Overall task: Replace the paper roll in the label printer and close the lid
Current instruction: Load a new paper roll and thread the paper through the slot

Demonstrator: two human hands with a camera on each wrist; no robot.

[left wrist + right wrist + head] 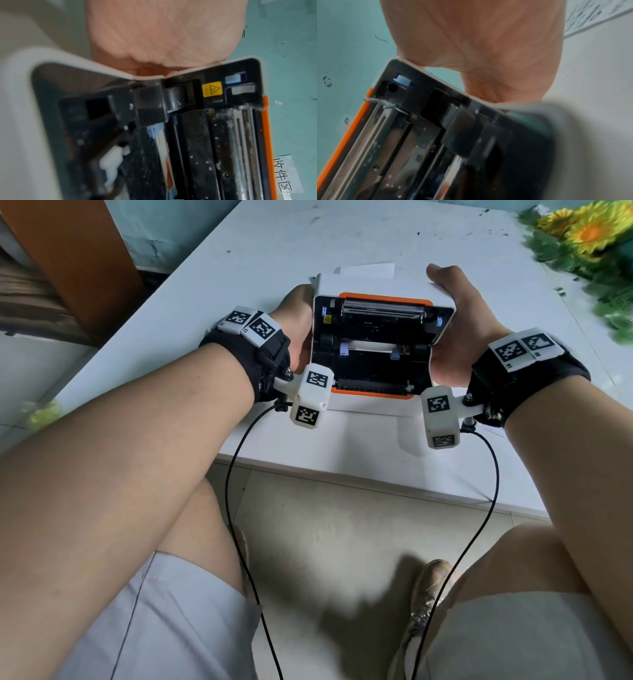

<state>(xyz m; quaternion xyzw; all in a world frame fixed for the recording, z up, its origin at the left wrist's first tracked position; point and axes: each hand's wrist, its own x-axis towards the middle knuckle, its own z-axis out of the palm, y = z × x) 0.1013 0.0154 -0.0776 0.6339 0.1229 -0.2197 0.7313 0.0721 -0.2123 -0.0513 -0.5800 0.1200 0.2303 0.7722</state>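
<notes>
Now we clasp the lid (pixel 383 289) from left and right — left hand (pixel 297 320), right hand (pixel 455 320), fingers hidden behind — easing it evenly onto the printer (pixel 371 378).

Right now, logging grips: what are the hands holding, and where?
Both hold the printer lid: left hand at its left edge, right hand at its right edge.

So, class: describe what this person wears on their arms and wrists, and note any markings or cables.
Bare forearms, no sleeves. Each wrist carries a black strap topped with white blocks printed with black-and-white square markers. A white marker-covered camera housing juts from each strap, and a thin black cable trails from each.
</notes>
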